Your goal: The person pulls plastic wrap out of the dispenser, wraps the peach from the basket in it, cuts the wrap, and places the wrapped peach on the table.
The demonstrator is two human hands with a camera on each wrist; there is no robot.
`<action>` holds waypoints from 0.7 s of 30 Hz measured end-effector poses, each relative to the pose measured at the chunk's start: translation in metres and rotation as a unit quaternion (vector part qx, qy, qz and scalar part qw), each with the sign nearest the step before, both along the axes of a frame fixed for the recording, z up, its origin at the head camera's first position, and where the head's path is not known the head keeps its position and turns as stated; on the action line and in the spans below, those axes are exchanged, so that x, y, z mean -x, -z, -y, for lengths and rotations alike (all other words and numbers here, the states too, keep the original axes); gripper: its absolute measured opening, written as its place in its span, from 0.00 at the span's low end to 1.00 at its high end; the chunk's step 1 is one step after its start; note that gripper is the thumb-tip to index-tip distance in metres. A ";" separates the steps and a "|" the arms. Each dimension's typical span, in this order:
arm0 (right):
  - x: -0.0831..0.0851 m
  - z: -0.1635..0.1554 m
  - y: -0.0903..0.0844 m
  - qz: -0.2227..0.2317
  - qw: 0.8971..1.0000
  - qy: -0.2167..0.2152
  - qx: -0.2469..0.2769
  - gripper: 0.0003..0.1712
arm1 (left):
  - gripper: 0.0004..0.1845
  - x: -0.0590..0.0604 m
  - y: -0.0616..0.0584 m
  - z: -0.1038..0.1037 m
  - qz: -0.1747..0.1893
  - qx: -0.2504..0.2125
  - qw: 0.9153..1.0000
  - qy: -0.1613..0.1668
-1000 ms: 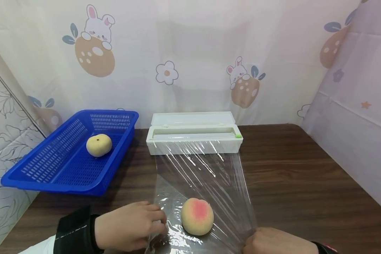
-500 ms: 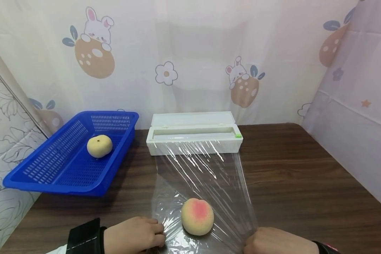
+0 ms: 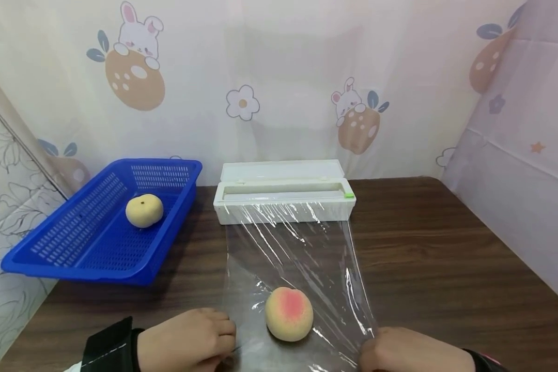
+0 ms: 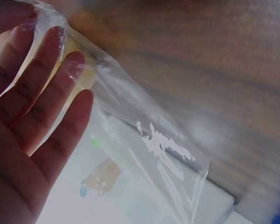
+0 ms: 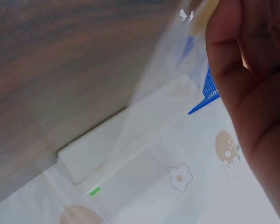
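Note:
A peach [image 3: 289, 314] with a pink blush sits on a sheet of cling film [image 3: 297, 253] drawn out from a white dispenser box [image 3: 279, 170] across the brown table [image 3: 446, 258]. My left hand [image 3: 216, 338] is at the film's near left corner. In the left wrist view the film's edge [image 4: 144, 140] lies over the fingertips of my left hand [image 4: 46, 70], and the hand holds it. My right hand [image 3: 400, 351] is curled at the near right corner, gripping that edge. The peach lies between the two hands, touched by neither.
A blue slotted basket [image 3: 51, 253] stands at the back left with a second pale peach [image 3: 144, 211] inside. Patterned curtains close off the back and the right side. The dispenser's lid stands open, with a green tab [image 3: 349, 195] at its right end.
My left hand has drawn back slightly toward the table's near edge at the film's left corner. The right hand and the peach have barely moved.

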State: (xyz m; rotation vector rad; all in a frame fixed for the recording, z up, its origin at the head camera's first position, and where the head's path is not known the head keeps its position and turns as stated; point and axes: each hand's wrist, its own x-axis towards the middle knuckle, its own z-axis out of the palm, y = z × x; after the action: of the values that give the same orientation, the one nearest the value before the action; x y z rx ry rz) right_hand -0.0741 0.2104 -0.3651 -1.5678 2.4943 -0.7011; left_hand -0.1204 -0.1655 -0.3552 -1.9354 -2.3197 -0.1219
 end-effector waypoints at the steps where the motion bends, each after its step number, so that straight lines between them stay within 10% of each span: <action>1: 0.001 -0.001 -0.002 -0.005 1.000 -0.003 0.008 0.14 | 0.10 0.000 -0.002 0.001 0.000 -0.013 1.000 -0.001; 12: 0.020 -0.020 -0.024 -0.015 1.000 -0.001 -0.012 0.10 | 0.12 0.015 -0.008 0.015 0.022 -0.122 0.991 -0.050; 21: 0.039 -0.025 -0.022 0.056 0.997 -0.011 0.054 0.11 | 0.10 0.028 -0.005 0.019 0.101 -0.090 0.982 -0.130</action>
State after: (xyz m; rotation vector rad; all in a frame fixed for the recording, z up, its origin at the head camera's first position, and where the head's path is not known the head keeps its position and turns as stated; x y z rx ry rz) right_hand -0.1136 0.2351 -0.3430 -1.5416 2.3917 -0.9089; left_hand -0.1483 -0.1848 -0.3502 -1.5852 -2.5609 -0.5053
